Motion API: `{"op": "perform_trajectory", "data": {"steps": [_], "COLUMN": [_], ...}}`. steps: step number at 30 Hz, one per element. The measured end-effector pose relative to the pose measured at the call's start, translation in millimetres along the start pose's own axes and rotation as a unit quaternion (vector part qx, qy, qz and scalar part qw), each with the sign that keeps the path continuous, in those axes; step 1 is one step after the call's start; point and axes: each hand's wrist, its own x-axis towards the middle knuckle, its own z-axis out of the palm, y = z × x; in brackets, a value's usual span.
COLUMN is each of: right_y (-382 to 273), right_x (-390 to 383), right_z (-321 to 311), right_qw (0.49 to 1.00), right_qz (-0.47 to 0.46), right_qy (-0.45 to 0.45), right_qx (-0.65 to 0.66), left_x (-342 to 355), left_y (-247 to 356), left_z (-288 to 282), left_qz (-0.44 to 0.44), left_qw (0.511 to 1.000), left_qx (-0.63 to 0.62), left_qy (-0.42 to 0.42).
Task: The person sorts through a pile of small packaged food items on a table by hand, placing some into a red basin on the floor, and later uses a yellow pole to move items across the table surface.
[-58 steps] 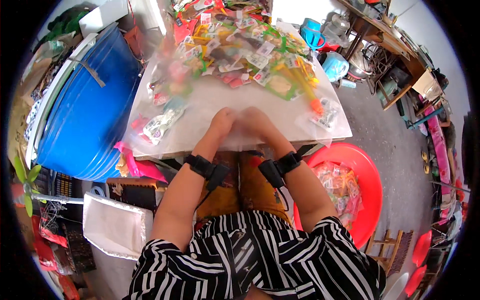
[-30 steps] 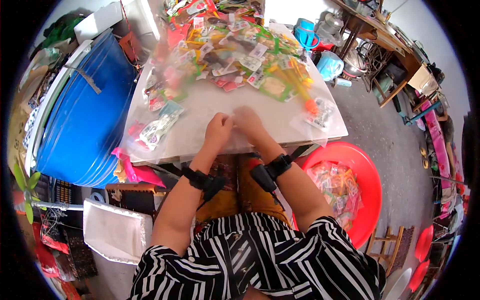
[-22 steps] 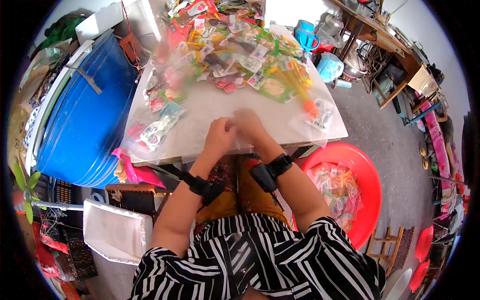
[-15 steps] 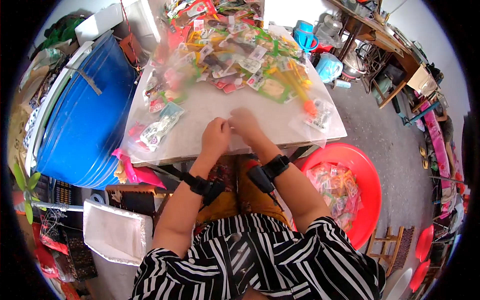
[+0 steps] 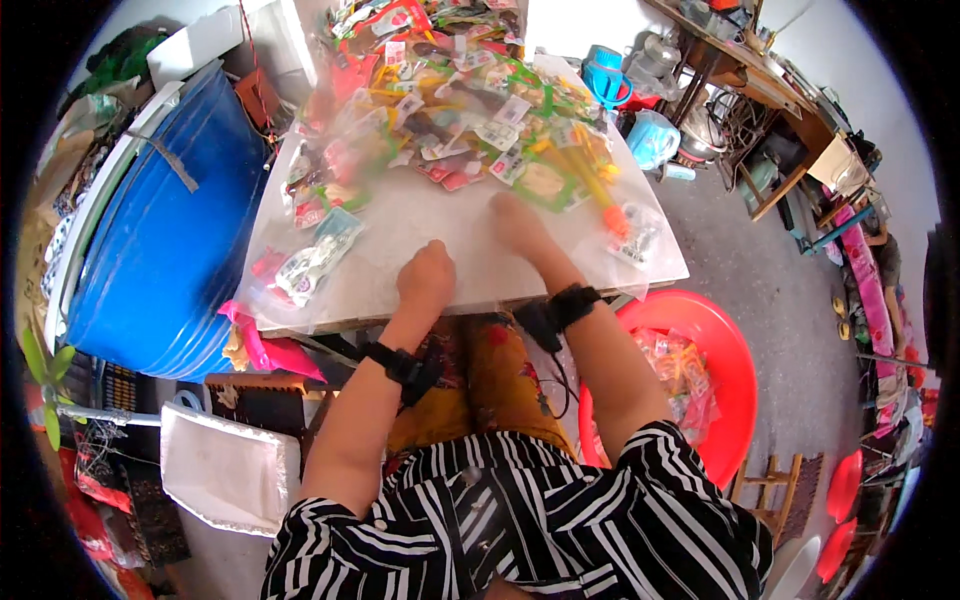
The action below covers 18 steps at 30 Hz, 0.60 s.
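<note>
My left hand (image 5: 425, 273), fingers curled closed, is at the near middle of the white tabletop (image 5: 395, 230); whatever it grips is hidden. My right hand (image 5: 518, 222) is higher on the table and apart from the left, blurred, its fingers hard to make out. Beyond both hands lies a heap of colourful packets (image 5: 460, 95) in clear plastic. A white-labelled packet (image 5: 305, 275) rests left of my hands; an orange-tipped yellow item (image 5: 607, 210) and another pale packet (image 5: 635, 240) are at the right.
A large blue barrel (image 5: 165, 240) stands left, above a white foam box (image 5: 225, 470). A red tub (image 5: 730, 390) of packets is beside my right leg. At the back right are a cluttered wooden table (image 5: 750, 55) and a blue jug (image 5: 603, 78); red stools (image 5: 843, 485) are far right.
My hands were together at the near middle; now the right has moved up and right toward the packets, while the left has shifted slightly left and stays closed.
</note>
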Motion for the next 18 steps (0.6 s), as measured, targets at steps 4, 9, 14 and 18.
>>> {"op": "perform_trajectory", "data": {"steps": [4,9,14,18], "right_y": [20,56,19,-8], "right_x": [27,40,29,18], "right_z": [-38,-51,-40,-49], "right_qw": [0.985,0.975,0.972,0.924], "right_qz": [0.078,0.113,0.111,0.086], "right_qy": [0.133,0.118,-0.002,-0.323], "right_qx": [-0.081,-0.150,-0.207,-0.187], "left_x": [-5,-5,-7,-7], "left_y": [1,5,-2,2], "left_z": [15,15,15,14], "left_qz": [0.017,0.050,0.019,0.038], "left_qw": [0.999,0.996,0.997,0.995], "left_qx": [-0.008,-0.021,-0.016,-0.035], "left_qy": [0.037,0.064,0.070,0.085]}}
